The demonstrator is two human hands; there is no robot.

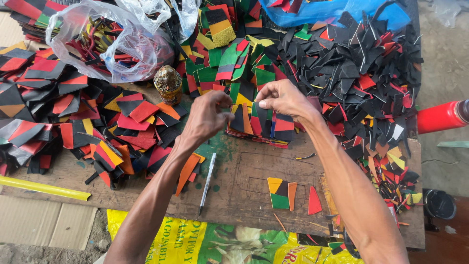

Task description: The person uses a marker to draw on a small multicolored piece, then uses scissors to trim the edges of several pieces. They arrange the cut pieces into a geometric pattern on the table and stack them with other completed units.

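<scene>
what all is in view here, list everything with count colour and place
cut pieces: many, red, black, orange, yellow and green, heaped over the board
stacked pieces: one pile, mixed colours, under both hands
plastic bag: one, clear, holding scraps, top left
small jar: one, golden brown, left of centre
pen: one, silver, on the wooden board
yellow strip: one, lower left
red cylinder: one, right edge
left hand: pinching above the pile
right hand: pinching beside it

Small craft workshop, hand cutting and sorting.
Coloured offcut heaps (356,63) are crowding a scarred wooden workboard (244,190) from nine to three o'clock.
</scene>
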